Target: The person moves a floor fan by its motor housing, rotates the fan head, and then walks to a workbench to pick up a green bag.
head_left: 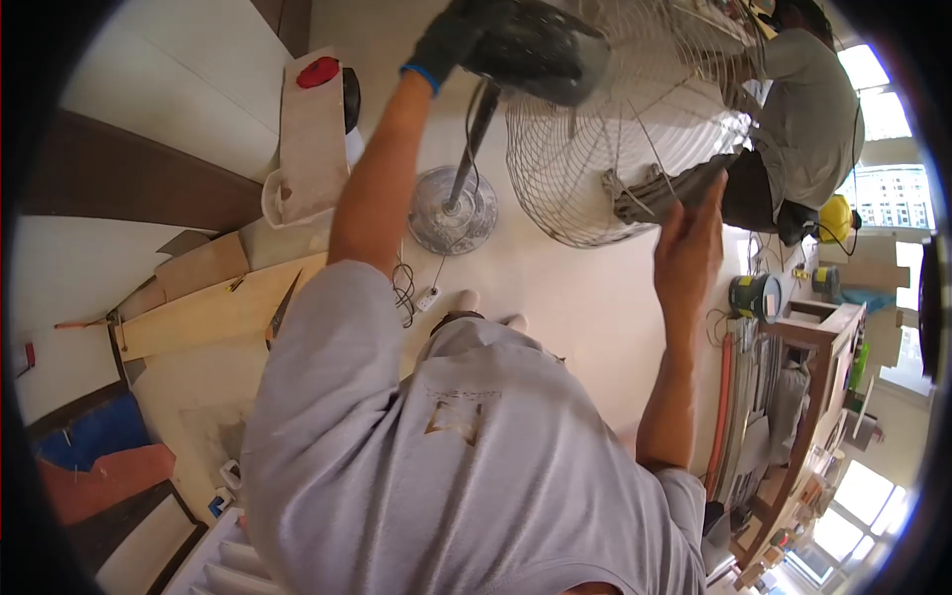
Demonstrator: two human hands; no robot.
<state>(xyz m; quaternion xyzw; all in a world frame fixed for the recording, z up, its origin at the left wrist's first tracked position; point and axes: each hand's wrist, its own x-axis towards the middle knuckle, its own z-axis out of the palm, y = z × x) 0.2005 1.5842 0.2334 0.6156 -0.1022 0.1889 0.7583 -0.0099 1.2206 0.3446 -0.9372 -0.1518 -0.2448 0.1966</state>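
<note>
My left hand (pixel 451 45), in a dark glove with a blue cuff, grips the back of a large pedestal fan at its black motor housing (pixel 545 55). The fan's wire guard (pixel 565 169) spreads to the right of the housing. Below, a pole runs down to a round, dusty base (pixel 452 210) on the floor. My bare right hand (pixel 687 248) is raised near the guard's lower right edge, index finger stretched upward. Its fingertips overlap a dark grey, elongated shape (pixel 674 193) behind the guard; I cannot tell whether they touch it.
A co-worker in a grey shirt (pixel 808 109) sits low beyond the fan, near a yellow helmet (pixel 838 218). A power strip (pixel 427 298) and cable lie by my feet. Buckets (pixel 756 297) and a wooden bench (pixel 818 337) stand right. Boards (pixel 208 307) lean at left.
</note>
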